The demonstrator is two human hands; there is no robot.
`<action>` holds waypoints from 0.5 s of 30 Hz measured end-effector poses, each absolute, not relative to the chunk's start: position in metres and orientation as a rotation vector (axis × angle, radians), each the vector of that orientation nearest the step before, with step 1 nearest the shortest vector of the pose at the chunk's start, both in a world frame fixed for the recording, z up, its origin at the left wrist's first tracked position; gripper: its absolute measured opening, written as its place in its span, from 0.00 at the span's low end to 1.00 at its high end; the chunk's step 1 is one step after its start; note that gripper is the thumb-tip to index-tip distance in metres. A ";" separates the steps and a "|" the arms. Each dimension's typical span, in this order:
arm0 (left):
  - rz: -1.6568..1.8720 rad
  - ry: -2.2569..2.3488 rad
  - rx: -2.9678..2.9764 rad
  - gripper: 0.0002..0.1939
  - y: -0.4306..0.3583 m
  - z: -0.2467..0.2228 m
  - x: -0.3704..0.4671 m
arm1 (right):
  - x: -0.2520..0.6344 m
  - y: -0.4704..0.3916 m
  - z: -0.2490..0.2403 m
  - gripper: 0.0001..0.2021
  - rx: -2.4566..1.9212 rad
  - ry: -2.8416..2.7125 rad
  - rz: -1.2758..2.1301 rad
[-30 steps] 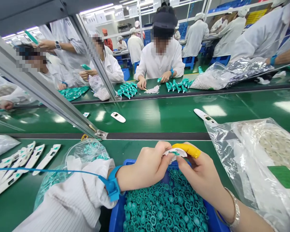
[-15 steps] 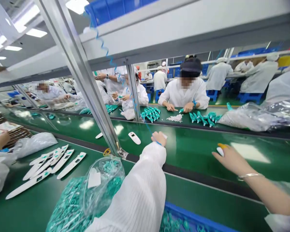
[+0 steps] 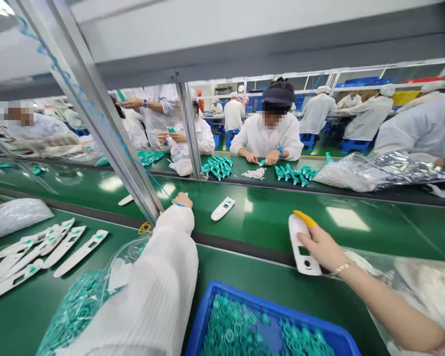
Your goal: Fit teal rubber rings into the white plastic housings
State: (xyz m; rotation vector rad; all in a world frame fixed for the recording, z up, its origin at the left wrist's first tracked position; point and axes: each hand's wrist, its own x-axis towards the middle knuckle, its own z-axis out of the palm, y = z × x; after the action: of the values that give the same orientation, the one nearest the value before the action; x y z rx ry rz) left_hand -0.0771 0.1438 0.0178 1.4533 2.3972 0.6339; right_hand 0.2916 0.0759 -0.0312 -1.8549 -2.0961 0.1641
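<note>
My left hand (image 3: 183, 200), in a white sleeve with a blue wrist strap, reaches over the green belt. Its fingers look curled, and what lies under them is hidden. To its right a white plastic housing with a small window (image 3: 223, 208) rests on the belt. My right hand (image 3: 321, 247) has a yellow cover on one finger and a bracelet at the wrist. Its thumb and fingers grip another elongated white housing (image 3: 303, 249), with a window and a round button opening showing, above the belt's near edge.
A blue tray (image 3: 203, 311) of green rings stands in front. Left of it lie a bag of green rings (image 3: 74, 306) and several white housings (image 3: 80, 253). A metal post (image 3: 107, 123) rises beside my left hand. Across the belt, a co-worker (image 3: 269, 128) handles green parts.
My left hand has moved left, and a white housing now lies near where it was. The housing in my right hand now shows its broad face. The view has shifted right.
</note>
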 end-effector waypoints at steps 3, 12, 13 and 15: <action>0.734 2.163 1.439 0.17 0.148 0.022 -0.057 | 0.270 0.040 -0.046 0.06 -1.713 -2.155 0.178; 0.890 1.074 1.390 0.12 0.049 0.066 0.027 | 0.247 -0.017 0.002 0.13 -1.472 -2.285 0.303; 0.861 0.959 1.316 0.11 0.028 0.069 0.027 | 0.241 -0.029 0.009 0.12 -1.384 -2.394 0.395; 0.785 0.831 1.179 0.10 -0.012 0.071 0.023 | 0.226 -0.054 0.014 0.10 -1.166 -2.761 0.499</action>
State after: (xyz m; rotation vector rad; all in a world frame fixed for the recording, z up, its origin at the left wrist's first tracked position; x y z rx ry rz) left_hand 0.0230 -0.0117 0.0708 1.1788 0.8312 0.7850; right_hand 0.2264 -0.0537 0.0139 -1.1664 -2.7612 0.4988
